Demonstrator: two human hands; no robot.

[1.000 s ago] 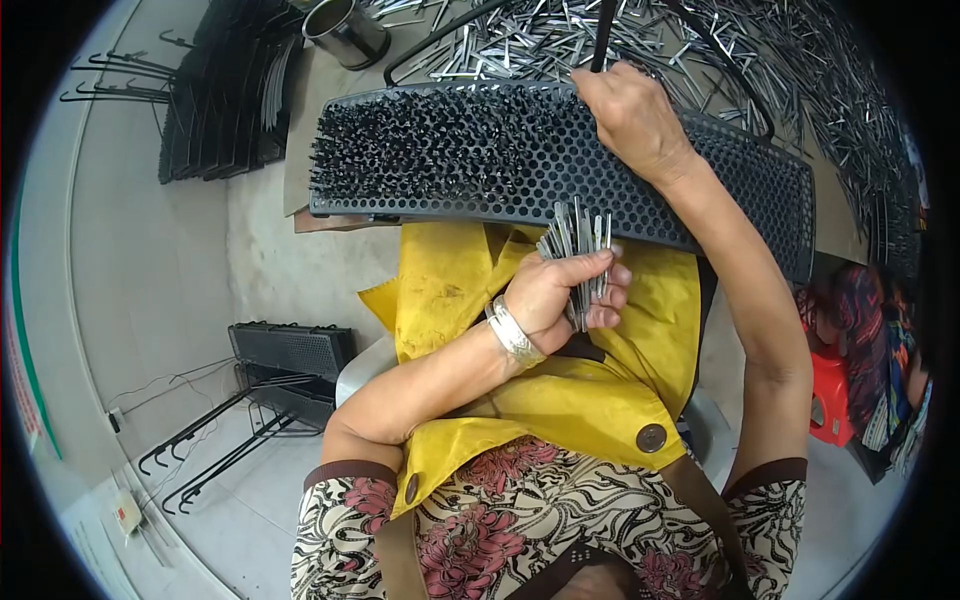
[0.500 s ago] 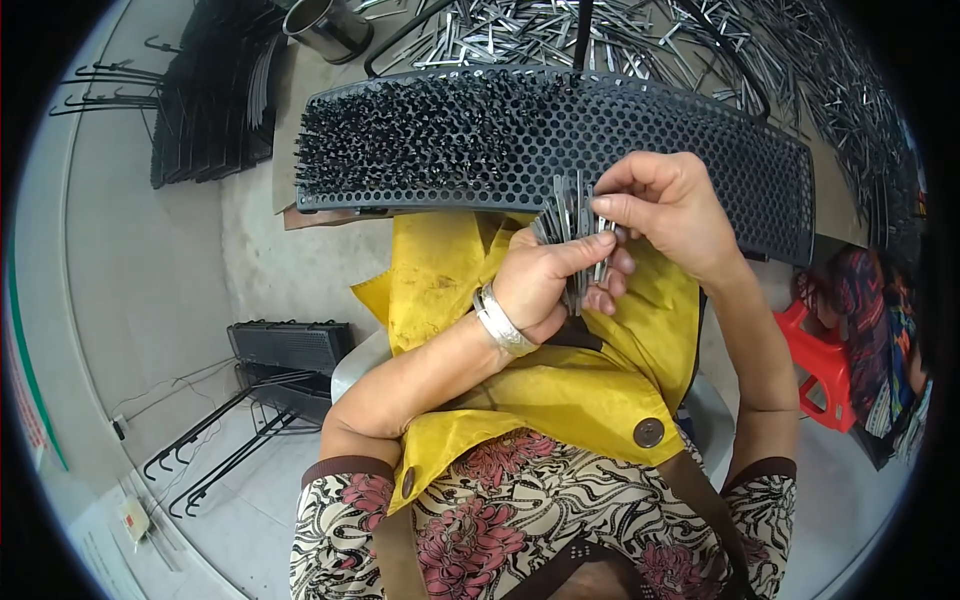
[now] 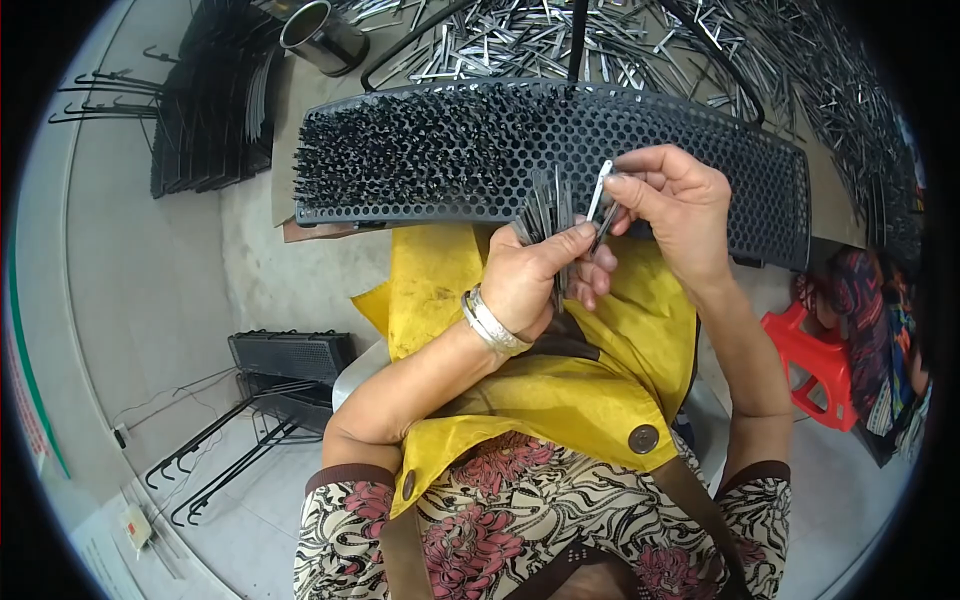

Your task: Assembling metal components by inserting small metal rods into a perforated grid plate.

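Note:
A bundle of thin, flat metal strips (image 3: 545, 208) is gripped in my left hand (image 3: 525, 272), thumb across it, over my lap. Beside that thumb, my right hand (image 3: 690, 215) pinches a bright metal strip (image 3: 600, 190) with a small hole near its top; its lower end is close to the left fingers. Just beyond both hands lies a long, curved, black perforated panel (image 3: 660, 135). Many small dark pieces (image 3: 400, 150) stand upright in the holes of its left part, while bare holes show towards the right.
Loose metal strips (image 3: 500, 45) cover the table behind the panel, beside a metal cup (image 3: 328, 42). Dark panels with hooked rods (image 3: 205, 120) stack at the left; more panels (image 3: 290, 360) stand below. A red stool (image 3: 825, 365) is at right. A yellow apron (image 3: 435, 265) covers my lap.
The left hand with its bundle has shifted slightly left. My right hand has moved a little right, and a bright strip now shows between its fingers, apart from the bundle.

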